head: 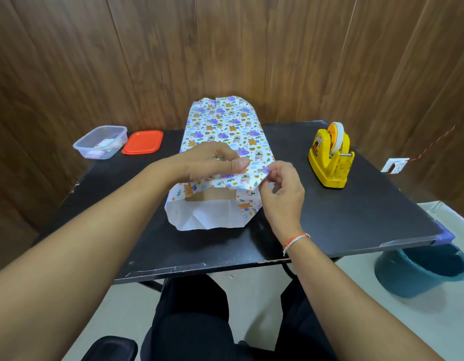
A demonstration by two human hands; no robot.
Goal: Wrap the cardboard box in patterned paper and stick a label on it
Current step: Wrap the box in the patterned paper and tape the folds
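Patterned paper (225,126) with purple and orange animals is wrapped round a cardboard box, running from mid-table to the far edge. At the near open end a strip of brown cardboard box (212,196) shows under the paper, and the white inside of the bottom flap (207,216) lies on the table. My left hand (212,161) presses on the near top edge of the paper, thumb pointing right. My right hand (280,186) pinches the right corner of the folded top flap. No label is visible on the box.
A yellow tape dispenser (330,160) stands to the right on the black table (356,217). At the far left sit a clear plastic tub (100,142) with small items and its red lid (142,142). A teal bucket (421,272) is on the floor, right.
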